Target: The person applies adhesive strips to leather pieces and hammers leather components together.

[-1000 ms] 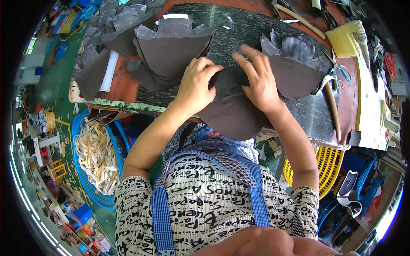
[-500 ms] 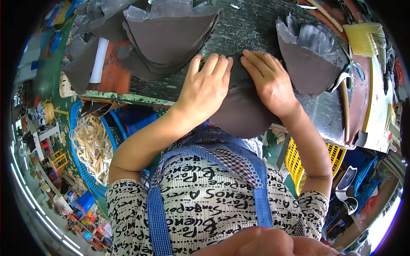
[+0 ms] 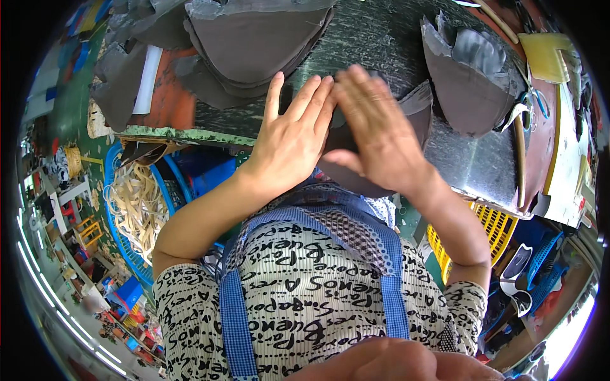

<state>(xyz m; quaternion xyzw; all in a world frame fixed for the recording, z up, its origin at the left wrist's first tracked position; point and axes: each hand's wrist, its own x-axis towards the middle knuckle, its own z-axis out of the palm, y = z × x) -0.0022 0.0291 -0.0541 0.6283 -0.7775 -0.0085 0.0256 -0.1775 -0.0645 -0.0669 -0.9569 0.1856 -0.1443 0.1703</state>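
Note:
A dark brown, flexible sheet piece (image 3: 417, 124) with a grey, ragged edge lies at the front of the dark bench top (image 3: 375, 35), partly hanging over its near edge. My left hand (image 3: 289, 136) rests at the left of the piece, fingers stretched and apart, holding nothing. Laid flat over the middle of the piece is my right hand (image 3: 384, 136), its fingers extended and slightly blurred, thumb spread toward the left hand. The fingertips of both hands nearly meet. Much of the piece is hidden under the hands.
A stack of similar brown pieces (image 3: 254, 47) lies at the far left; another piece (image 3: 470, 105) lies to the right. Beyond it are blue-handled scissors (image 3: 541, 103) and a yellowish block (image 3: 544, 58). Below stand a blue basket (image 3: 141, 257) of pale strips and a yellow basket (image 3: 492, 232).
My right hand has swung left toward my left hand, baring the piece's grey-edged right part. The fingers of my left hand have straightened and spread.

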